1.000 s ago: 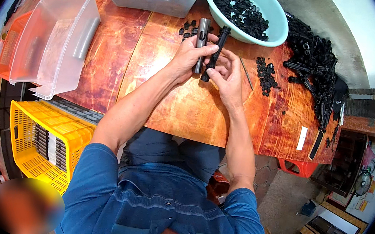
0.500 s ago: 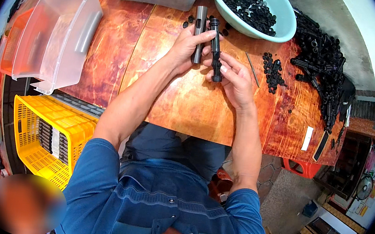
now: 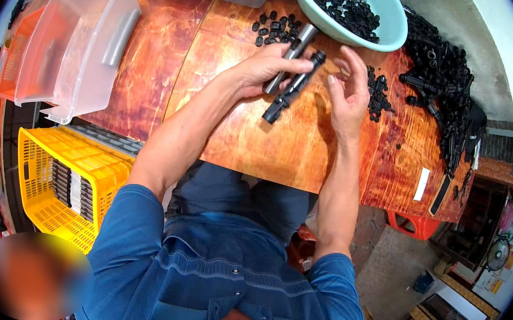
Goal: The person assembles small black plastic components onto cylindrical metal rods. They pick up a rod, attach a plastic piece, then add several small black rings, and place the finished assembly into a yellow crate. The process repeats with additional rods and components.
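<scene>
My left hand (image 3: 261,71) is closed round a grey metal tube (image 3: 305,38) with a cut-out in its side. The same hand's thumb lies over a black rod-shaped part (image 3: 284,97), which has ringed ends and rests slantwise beside the tube. Both pieces are held above the wooden table. To their right my right hand (image 3: 350,98) is raised and holds nothing, with thumb and fingers apart. Small black caps (image 3: 276,31) lie scattered beyond the left hand. Another cluster of small black pieces (image 3: 377,97) sits just past the right hand.
A pale green basin (image 3: 391,41) of black pieces stands at the back. Black parts (image 3: 447,99) are heaped at the right. Clear plastic bins (image 3: 92,46) stand left and back left on the wooden table (image 3: 238,151). Below the left edge is a yellow crate (image 3: 74,152).
The right hand has let go of the black rod-shaped part and moved right and away. The left hand's tube and black part now tilt, tops to the right. More caps show behind them.
</scene>
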`<state>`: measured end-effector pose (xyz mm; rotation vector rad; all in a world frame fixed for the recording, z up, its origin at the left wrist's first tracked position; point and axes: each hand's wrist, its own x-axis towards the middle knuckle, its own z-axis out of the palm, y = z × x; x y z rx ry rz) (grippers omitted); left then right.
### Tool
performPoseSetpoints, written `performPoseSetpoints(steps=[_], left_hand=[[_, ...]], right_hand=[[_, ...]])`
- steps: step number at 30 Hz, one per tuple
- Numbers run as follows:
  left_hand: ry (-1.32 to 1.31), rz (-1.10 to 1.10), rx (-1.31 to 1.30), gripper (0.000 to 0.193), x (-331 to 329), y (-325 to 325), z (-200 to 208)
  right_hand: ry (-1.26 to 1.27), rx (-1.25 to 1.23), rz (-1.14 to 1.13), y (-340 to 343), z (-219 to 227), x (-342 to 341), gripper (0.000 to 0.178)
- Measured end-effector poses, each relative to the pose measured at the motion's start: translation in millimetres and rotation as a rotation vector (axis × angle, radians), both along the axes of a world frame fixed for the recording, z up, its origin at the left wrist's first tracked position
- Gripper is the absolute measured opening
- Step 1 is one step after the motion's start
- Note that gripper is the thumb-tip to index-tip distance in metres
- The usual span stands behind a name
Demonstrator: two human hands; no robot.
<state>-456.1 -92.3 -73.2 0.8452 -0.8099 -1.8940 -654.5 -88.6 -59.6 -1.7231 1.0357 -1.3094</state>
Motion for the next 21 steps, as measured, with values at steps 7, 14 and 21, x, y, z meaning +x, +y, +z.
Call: performPoseSetpoints(steps=[7,14,21], left_hand=[[-0.005,-0.237,-0.023,0.036,3.3,3.0,-4.8],[-0.010,-0.244,-0.046,0.033,8.5,2.8,1.9],[-0.085,-0.228,-0.228,0.029,-3.8,3.2,-5.1]], right_hand=[[0.349,-0.193,0.146,1.2,7.1,-5.3,0.045],[0.525,-0.427,0.061,11.9,19.7,-2.3,0.046],[0.790,-0.535,0.064,37.6,45.7,-15.3,0.032]])
